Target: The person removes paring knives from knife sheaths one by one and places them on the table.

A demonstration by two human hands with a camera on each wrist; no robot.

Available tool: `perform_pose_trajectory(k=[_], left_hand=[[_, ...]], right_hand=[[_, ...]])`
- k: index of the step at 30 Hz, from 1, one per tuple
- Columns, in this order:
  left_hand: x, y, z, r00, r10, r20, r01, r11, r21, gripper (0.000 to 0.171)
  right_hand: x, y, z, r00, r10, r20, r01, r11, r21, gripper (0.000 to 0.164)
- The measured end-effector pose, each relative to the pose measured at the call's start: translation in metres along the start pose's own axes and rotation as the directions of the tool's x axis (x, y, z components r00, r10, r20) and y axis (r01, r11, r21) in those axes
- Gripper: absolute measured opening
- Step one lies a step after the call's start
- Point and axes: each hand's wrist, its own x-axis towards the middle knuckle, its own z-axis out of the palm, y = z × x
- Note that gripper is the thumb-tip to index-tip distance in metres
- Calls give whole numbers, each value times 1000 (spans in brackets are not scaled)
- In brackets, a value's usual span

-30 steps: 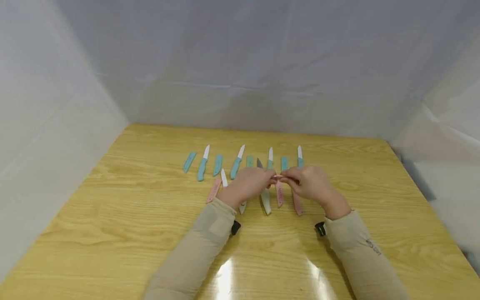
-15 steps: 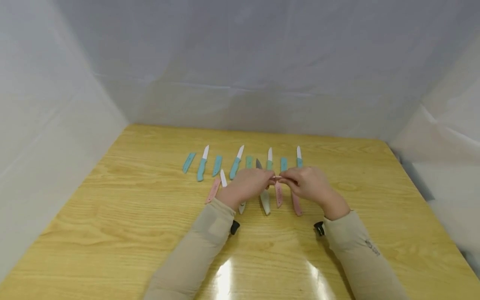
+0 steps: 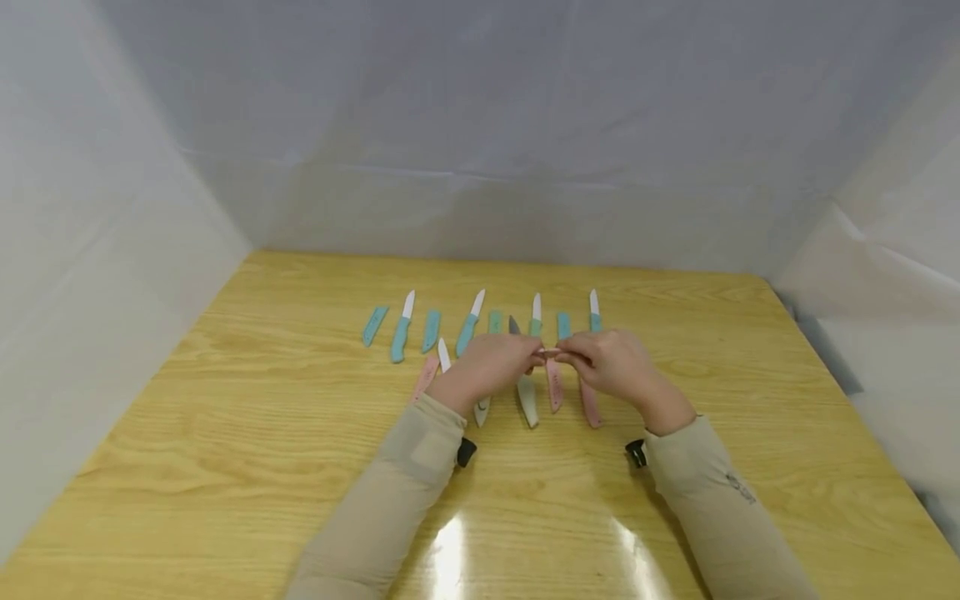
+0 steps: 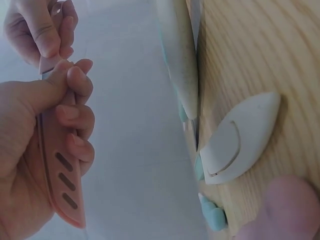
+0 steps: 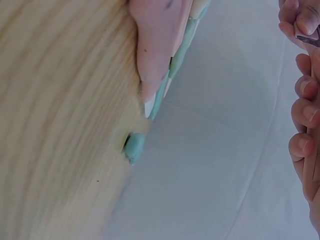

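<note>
My left hand (image 3: 495,365) grips a pink knife sheath (image 4: 59,150) with three slots, its fingers curled round it in the left wrist view. Opposite it, my right hand (image 3: 617,368) holds the pink handle (image 5: 311,167) of a knife, mostly hidden by the fingers. A thin dark strip shows near where handle and sheath meet; most of the blade is out of sight. Both hands are above the table, among the laid-out knives. Below them lie a white-handled knife (image 3: 528,402) with a dark blade, a white sheath (image 4: 237,142) and another pink sheath (image 3: 555,387).
Teal knives (image 3: 401,333) and teal sheaths (image 3: 375,325) lie in a back row, with a green-handled knife (image 3: 536,317) and a green sheath (image 3: 495,322). A pink handle (image 3: 590,406) lies by the right hand. Pale sheeting (image 3: 465,200) stands behind the wooden table (image 3: 225,417).
The view shifts slightly. Both hands stay together, holding the pink knife and sheath at nearly the same spot, and the things on the table lie as before.
</note>
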Motion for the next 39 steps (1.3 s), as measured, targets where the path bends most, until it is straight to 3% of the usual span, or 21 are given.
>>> perform_pose_trajectory(k=[39], left_hand=[[1,-8,0,1000,-16,21,17,998,-65,21]], right_hand=[[-4,10,-5,999,40,33,-40,999,-7,12]])
